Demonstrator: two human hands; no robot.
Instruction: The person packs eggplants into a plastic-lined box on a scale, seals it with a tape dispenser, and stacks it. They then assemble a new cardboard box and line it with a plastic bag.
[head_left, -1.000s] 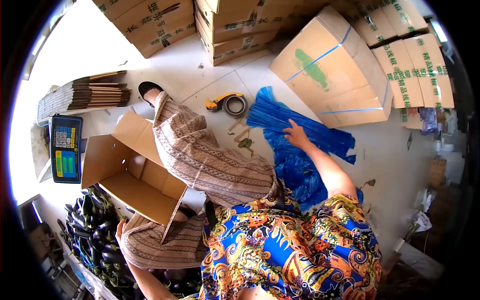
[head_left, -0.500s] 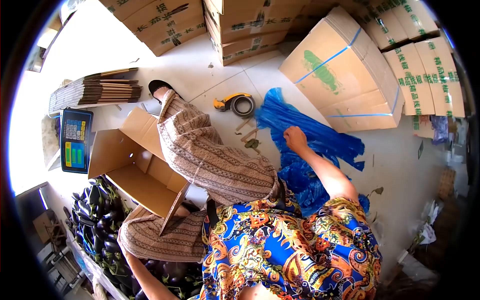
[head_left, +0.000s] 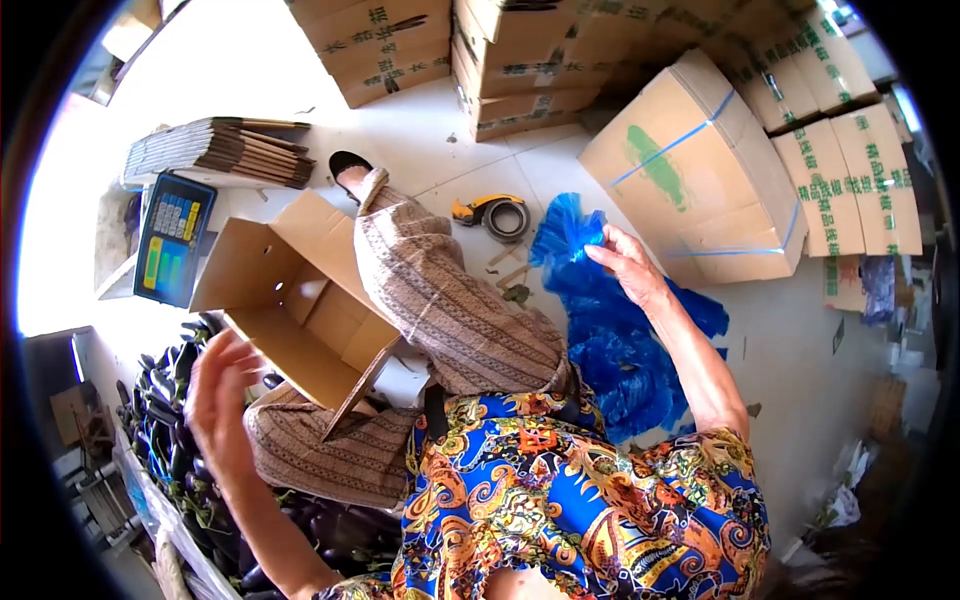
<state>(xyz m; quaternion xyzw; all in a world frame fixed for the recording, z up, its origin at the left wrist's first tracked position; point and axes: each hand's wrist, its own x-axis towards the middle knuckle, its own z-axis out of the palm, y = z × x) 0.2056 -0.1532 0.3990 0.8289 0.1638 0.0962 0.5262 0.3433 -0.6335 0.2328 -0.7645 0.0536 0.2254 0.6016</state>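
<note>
My right hand point(head_left: 628, 264) pinches the upper part of the blue plastic bags point(head_left: 620, 340), which spread over the floor beside my leg. To the left, my left hand point(head_left: 222, 400) is raised above the eggplants point(head_left: 165, 430), blurred by motion, with no object visible in it and its fingers apart. Between my legs stands an open cardboard box point(head_left: 300, 320) with its flaps up; its inside shows bare cardboard. My left hand is near the box's lower left corner, not visibly touching it.
A tape dispenser point(head_left: 500, 216) lies on the floor ahead. A scale display point(head_left: 174, 240) stands at the left, near flattened cartons point(head_left: 220, 152). A large strapped carton point(head_left: 700, 170) is at the right, with stacked boxes point(head_left: 850, 180) behind it.
My left hand has come up from low beside my leg into view over the eggplants. My right hand has lifted part of the blue plastic and shifted right. The view has moved slightly.
</note>
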